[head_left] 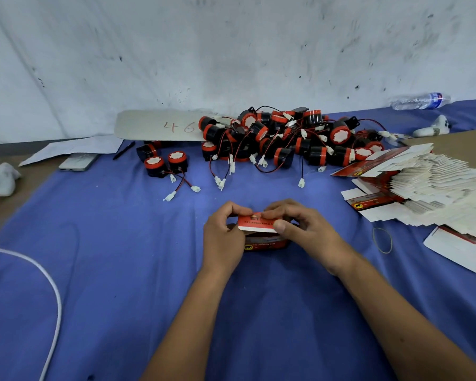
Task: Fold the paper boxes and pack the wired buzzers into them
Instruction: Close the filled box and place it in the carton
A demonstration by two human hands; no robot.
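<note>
At the middle of the blue cloth both hands hold one small red paper box [259, 237]. My left hand [223, 240] grips its left end. My right hand [300, 228] pinches the red and white top flap, thumb on the flap's front. What the box contains is hidden. A heap of black and red wired buzzers [283, 138] with white connectors lies behind, against the wall. Two more buzzers [165, 163] stand apart to the left. A fanned stack of flat red and white box blanks [423, 191] lies at the right.
A phone [79, 161], a pen [124, 150] and papers lie at the back left, beside a grey card marked 46 [160, 125]. A water bottle [421, 100] lies at the back right. A rubber band [382, 240] sits near the blanks. A white cable [54, 287] curves at the left.
</note>
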